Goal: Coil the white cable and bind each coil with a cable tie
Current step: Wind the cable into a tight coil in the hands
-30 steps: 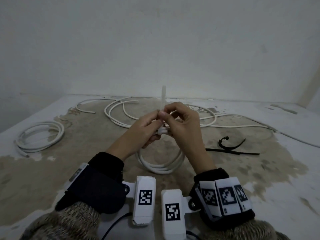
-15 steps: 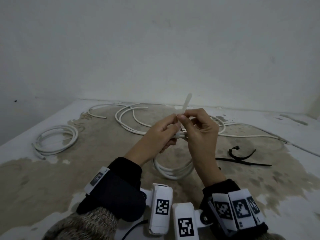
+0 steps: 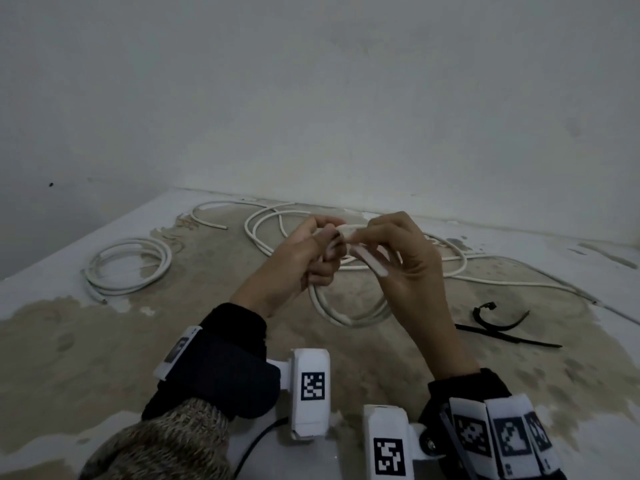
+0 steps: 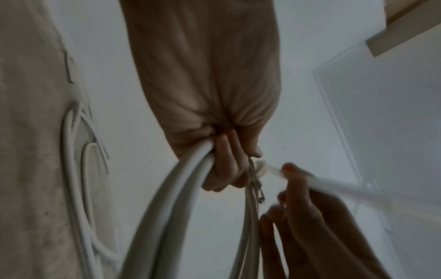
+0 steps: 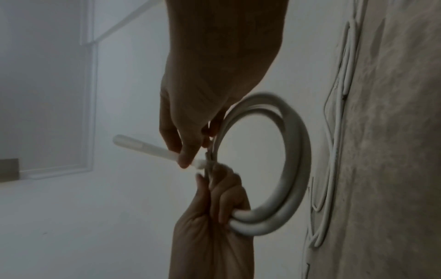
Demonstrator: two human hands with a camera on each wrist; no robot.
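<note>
A: Why is the coil [image 3: 348, 315] up off the worktop [image 3: 52, 341] instead of lying flat like the other one?

B: My guess is it needs free space all round so the tie can circle the strands. The left hand [image 3: 294, 268] has its fingers curled round the top of the coil, bunching the turns together; the loop hangs below the fist, roughly upright, its open face turned toward the person.

A: And the loose cable [image 3: 485, 271] behind the hands?

B: It lies sprawled across the worktop toward the wall and away to the right, not yet wound. The finished-looking coil [image 3: 130, 268] sits flat, well apart on the left.

A: What's the right hand [image 3: 412, 271] doing?

B: Pinching the white cable tie [image 3: 369, 263] between thumb and fingertips, right next to the left fist. The tie is closed round the bundle there. I'd judge the pull tightens it.

A: Which way does the tie run?

B: Its long axis slants from the bundle down and to the right in the head view, free end pointing toward the right palm. The right wrist view shows the tail [image 5: 145, 146] sticking straight out from the coil, across the strands.

A: And the black ties [image 3: 502, 327]?

B: On the worktop to the right, near the right wrist, untouched.
</note>
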